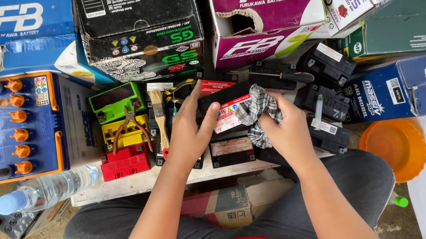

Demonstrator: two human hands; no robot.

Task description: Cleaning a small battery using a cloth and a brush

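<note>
While a small black battery (225,111) is steadied at the centre of the frame, its casing is being wiped with a checked cloth (256,109).

Large cartons are stacked along the top edge, a purple box (264,8) at upper centre and a blue car battery with 6 orange caps (22,127) at the left; open room is judged tight, with free floor only at the lower left. The battery is clasped by the left hand (188,131), thumb over its red label, and the cloth is bunched in the closed right hand (286,129) against the battery's right end. The wiping step is judged to be in hand; the next move would call for turning the battery without knocking the pliers (129,126) and brush (158,113) lying just left.
</note>
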